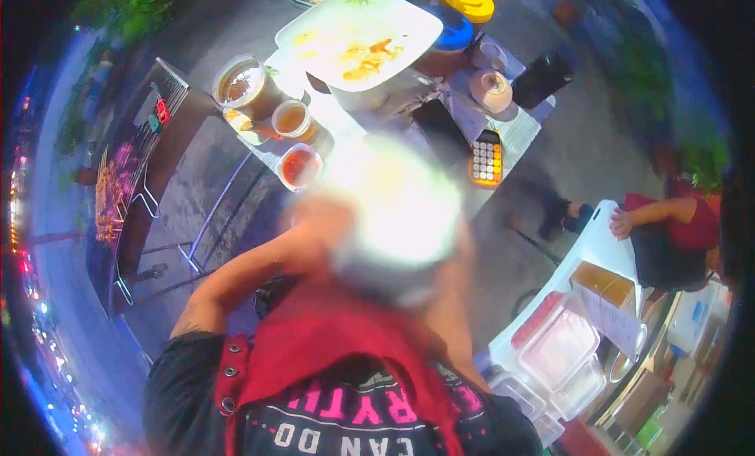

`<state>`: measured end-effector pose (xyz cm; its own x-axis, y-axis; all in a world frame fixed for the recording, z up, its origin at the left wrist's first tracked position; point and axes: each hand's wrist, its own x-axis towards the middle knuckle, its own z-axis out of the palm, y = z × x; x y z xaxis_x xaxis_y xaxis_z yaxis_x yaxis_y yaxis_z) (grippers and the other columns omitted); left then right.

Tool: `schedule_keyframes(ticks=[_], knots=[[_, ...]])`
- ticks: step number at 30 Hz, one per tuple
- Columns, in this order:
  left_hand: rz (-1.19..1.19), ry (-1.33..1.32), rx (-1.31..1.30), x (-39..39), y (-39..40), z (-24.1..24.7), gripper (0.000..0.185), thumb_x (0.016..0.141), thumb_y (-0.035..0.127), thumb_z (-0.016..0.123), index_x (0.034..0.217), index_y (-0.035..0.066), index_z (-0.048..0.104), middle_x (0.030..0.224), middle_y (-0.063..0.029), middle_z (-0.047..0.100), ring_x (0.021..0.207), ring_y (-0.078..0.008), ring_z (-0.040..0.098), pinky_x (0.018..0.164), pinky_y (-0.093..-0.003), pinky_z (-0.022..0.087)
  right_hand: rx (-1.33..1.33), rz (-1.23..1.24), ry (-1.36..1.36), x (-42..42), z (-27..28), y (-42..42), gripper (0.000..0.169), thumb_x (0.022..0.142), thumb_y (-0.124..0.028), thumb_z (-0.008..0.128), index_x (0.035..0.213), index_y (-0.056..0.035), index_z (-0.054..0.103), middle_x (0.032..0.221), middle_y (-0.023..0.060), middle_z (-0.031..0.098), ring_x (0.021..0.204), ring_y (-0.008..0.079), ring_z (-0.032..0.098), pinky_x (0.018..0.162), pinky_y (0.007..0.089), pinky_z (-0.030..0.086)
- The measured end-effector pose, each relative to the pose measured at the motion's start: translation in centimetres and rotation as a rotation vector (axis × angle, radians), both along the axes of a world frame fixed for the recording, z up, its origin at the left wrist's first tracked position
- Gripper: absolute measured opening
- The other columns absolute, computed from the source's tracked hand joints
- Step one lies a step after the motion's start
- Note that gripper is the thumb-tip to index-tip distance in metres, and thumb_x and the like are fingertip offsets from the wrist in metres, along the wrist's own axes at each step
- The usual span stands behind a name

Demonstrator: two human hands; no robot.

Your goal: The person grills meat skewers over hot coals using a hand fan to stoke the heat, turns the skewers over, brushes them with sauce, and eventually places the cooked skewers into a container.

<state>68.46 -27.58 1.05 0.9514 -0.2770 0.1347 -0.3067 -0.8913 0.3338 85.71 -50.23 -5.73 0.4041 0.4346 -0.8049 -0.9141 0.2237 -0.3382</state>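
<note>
A bright, overexposed round white object (401, 202) hangs close before me, badly blurred; it looks like a bowl or container, but I cannot tell which. My left hand (323, 223) is against its left side and seems to grip it, its fingers smeared by blur. Along the right edge shows a sliver of my right hand (465, 249), the rest hidden behind the object. Just beyond my left hand, on the table, is a small tub of red sauce (299, 167). Behind it are a cup of brown liquid (291, 119) and a larger tub of dark liquid (239, 83).
A sauce-stained white tray (365, 43) lies on the table beside blue-lidded (451, 30) and yellow-lidded (469, 1) jars. An orange calculator (486, 159) sits right. Skewers (110, 196) lie on a grill at left. Another person's hand (621, 223) touches a white table holding plastic containers (557, 341).
</note>
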Motion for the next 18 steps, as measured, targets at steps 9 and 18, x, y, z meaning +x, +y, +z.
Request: schedule_keyframes(ticks=[9, 18], knots=[[0.657, 0.191, -0.436, -2.9, 2.2, -7.9, 0.027, 0.079, 0.014, 0.060, 0.104, 0.005, 0.055, 0.120, -0.0116, 0.055, 0.115, -0.0299, 0.049, 0.095, -0.0411, 0.039, -0.386, 0.302, -0.377, 1.8, 1.8, -1.2, 0.052, 0.095, -0.043, 0.044, 0.113, 0.0051, 0.051, 0.095, 0.0087, 0.059, 0.079, 0.0153, 0.058, 0.066, 0.0277, 0.045], [1.666, 0.017, -1.593, -6.9, 8.2, -10.0, 0.026, 0.095, 0.023, 0.046, 0.100, -0.001, 0.053, 0.081, -0.0065, 0.057, 0.070, -0.0149, 0.060, 0.061, -0.0310, 0.054, -0.529, 0.658, -0.831, 1.6, 8.4, 1.1, 0.033, 0.096, -0.027, 0.047, 0.109, 0.0015, 0.056, 0.095, 0.0080, 0.062, 0.076, 0.0143, 0.061, 0.068, 0.0285, 0.047]])
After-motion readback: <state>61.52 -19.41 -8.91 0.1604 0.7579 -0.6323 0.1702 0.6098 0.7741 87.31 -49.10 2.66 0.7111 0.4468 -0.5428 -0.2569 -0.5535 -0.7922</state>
